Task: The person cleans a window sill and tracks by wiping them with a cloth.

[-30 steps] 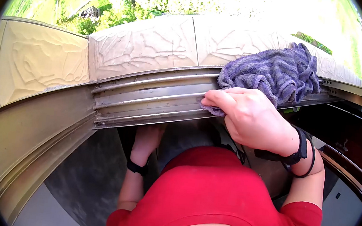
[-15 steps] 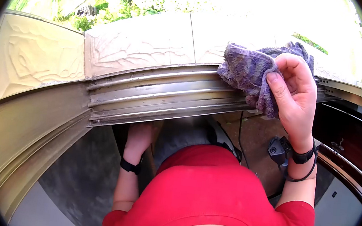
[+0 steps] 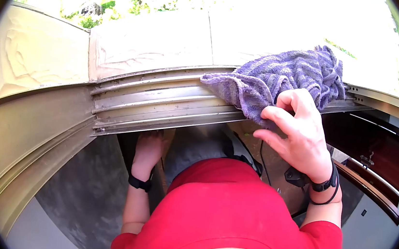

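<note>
A crumpled purple-grey cloth (image 3: 282, 77) lies over the right part of the metal window track (image 3: 153, 101), with one corner spread to the left. My right hand (image 3: 298, 135) is at the cloth's near edge. Its thumb stands apart from the bent fingers, and the fingertips overlap the cloth without a visible pinch. Below the track's near edge, my left hand (image 3: 148, 151) hangs low beside a dark upright edge. Its fingertips are hard to make out in the shadow, so its grip is unclear.
Beyond the track runs a pale, relief-patterned tiled ledge (image 3: 159, 45), with bright greenery outside. A metal side frame (image 3: 33, 131) bounds the left. Dark red wooden furniture (image 3: 367, 152) with a small latch stands at the right.
My right hand has moved down and left, and its pinch on the cloth has loosened. The cloth has spread out leftward along the track. My left hand stays nearly in place.
</note>
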The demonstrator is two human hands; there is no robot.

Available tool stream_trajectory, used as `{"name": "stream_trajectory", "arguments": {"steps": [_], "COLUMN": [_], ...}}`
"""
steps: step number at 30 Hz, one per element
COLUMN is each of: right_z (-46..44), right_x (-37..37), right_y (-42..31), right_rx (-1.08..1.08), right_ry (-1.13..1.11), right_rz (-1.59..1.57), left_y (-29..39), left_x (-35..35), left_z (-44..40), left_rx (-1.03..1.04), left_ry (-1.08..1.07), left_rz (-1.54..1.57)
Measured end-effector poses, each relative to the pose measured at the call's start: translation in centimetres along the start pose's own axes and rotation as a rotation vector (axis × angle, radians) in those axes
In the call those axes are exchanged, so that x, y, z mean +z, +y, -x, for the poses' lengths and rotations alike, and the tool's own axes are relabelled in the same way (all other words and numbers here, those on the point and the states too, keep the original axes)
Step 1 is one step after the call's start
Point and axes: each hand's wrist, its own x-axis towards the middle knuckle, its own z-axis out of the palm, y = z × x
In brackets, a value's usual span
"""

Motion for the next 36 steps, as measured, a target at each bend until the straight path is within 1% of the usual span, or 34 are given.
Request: {"name": "stream_trajectory", "arguments": {"steps": [2,4,5,6,7,9,11,12,13,14,16,18,19,21,22,24,25,27,28,30,31,33,34,36], "right_z": [0.8,0.3,-0.4,-0.5,-1.0,-1.6,-1.8,-1.7,-2.2,-2.6,-3.2,-3.8,-4.0,-4.3,-4.4,-4.7,-4.6,-4.4,-4.2,-3.8,-3.9,-4.0,-3.8,-3.2], "right_x": [0.7,0.6,-0.1,-0.1,-0.8,-1.1,-0.3,0.4,1.2,1.7,3.0,3.8,4.2,4.7,4.8,4.5,4.6,4.7,4.9,5.1,4.9,4.3,3.9,3.0], "right_y": [0.7,0.6,0.9,1.5,1.5,0.7,-0.7,-0.1,-0.5,-0.9,-0.9,-0.6,-0.7,-0.9,-1.4,-2.5,-2.7,-3.0,-3.1,-3.2,-3.0,-2.4,-2.1,-1.2], "right_rx": [-0.037,0.065,0.079,0.226,0.312,0.394,0.331,0.11,-0.039,-0.104,-0.116,-0.186,-0.192,-0.313,-0.341,-0.28,-0.278,-0.294,-0.293,-0.301,-0.3,-0.279,-0.279,-0.213], "right_ry": [0.018,0.112,0.213,0.38,0.556,0.731,0.704,0.466,0.354,0.199,-0.041,-0.118,-0.121,-0.137,-0.149,-0.284,-0.281,-0.188,-0.186,-0.092,-0.093,-0.162,-0.163,-0.217], "right_rz": [0.049,-0.165,-0.211,-0.526,-0.785,-1.042,-0.7,-0.437,-0.26,-0.211,-0.283,-0.279,-0.28,-0.373,-0.308,-0.19,-0.191,-0.132,-0.131,-0.091,-0.091,-0.115,-0.115,-0.077], "left_y": [0.0,0.0,0.1,0.2,0.2,0.1,0.2,0.2,0.1,0.1,0.0,-0.3,-0.4,-0.4,-0.4,-0.6,-0.6,-0.3,-0.1,0.5,0.5,0.4,0.4,0.6], "left_x": [0.1,-0.1,-0.3,-0.4,-0.3,-0.3,-0.4,-0.5,-0.5,-0.5,-0.2,0.3,0.4,0.5,0.6,0.7,0.8,1.1,1.1,0.7,0.9,1.3,1.3,0.6], "left_z": [0.3,0.4,0.3,0.3,0.2,0.0,-0.1,-0.1,-0.1,0.0,0.1,0.3,0.5,0.7,0.7,0.8,0.7,0.6,0.4,-0.1,-0.2,-0.6,-0.7,-0.9], "left_rx": [0.001,0.006,-0.002,-0.008,-0.003,0.015,0.011,0.008,0.008,0.013,0.013,0.011,0.005,-0.02,-0.024,-0.016,-0.014,-0.004,-0.003,-0.013,-0.013,0.06,0.06,0.031], "left_ry": [0.014,0.025,-0.002,-0.028,-0.026,-0.015,-0.011,-0.011,-0.01,-0.009,-0.007,0.008,0.009,-0.013,-0.013,-0.039,-0.04,0.034,0.035,0.037,0.036,0.14,0.139,-0.023], "left_rz": [-0.01,-0.023,-0.01,0.002,0.002,0.014,-0.01,-0.036,-0.036,-0.026,-0.012,-0.037,-0.035,-0.017,-0.015,-0.033,-0.037,0.028,0.027,0.039,0.039,-0.017,-0.016,-0.02]}}
